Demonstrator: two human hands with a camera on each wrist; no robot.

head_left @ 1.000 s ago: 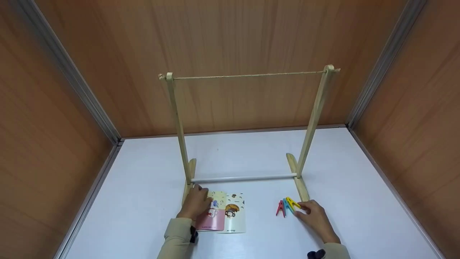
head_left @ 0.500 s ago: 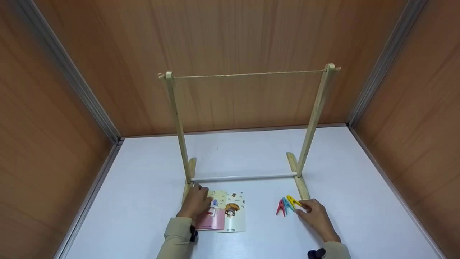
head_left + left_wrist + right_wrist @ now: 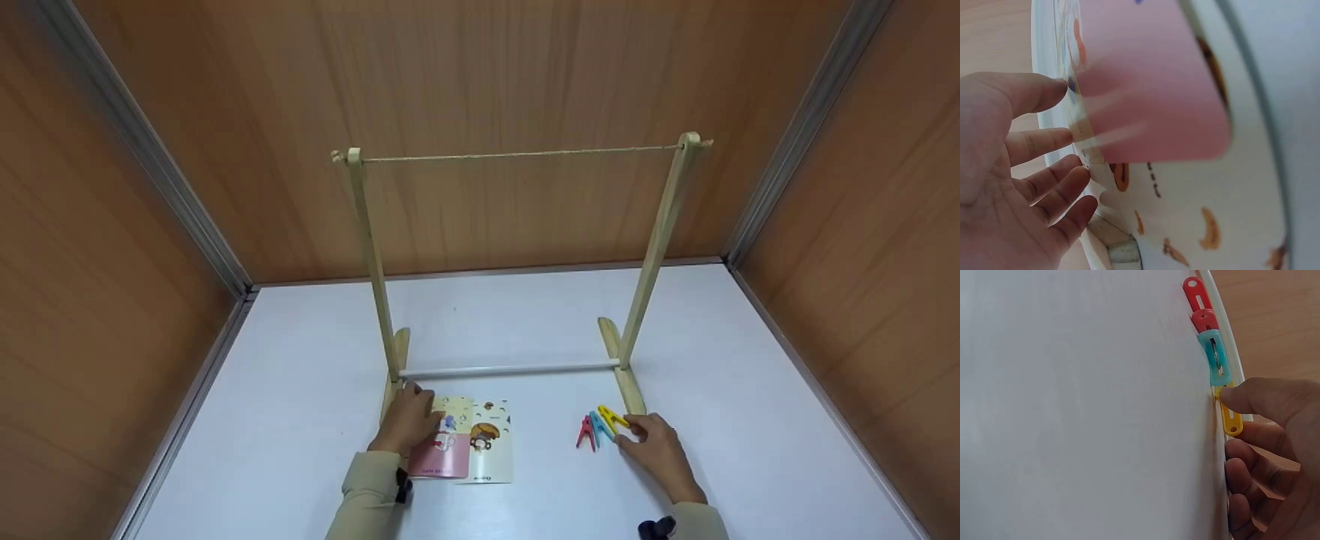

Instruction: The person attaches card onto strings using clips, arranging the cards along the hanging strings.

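My left hand rests at the left side of a pink and cream card or booklet, fingertips touching it. This one overlaps a cream card with a brown cartoon figure. In the left wrist view, the relaxed fingers meet the printed surface without curling round it. On the right, my right hand has thumb and index finger on either side of a yellow clothespin, pinching it. Beside that lie a blue clothespin and a red clothespin, all close together on the table.
Behind the hands stands a wooden frame with a string tied across its top and a white rod low down. Wood-grain panels enclose the white table at the back and sides.
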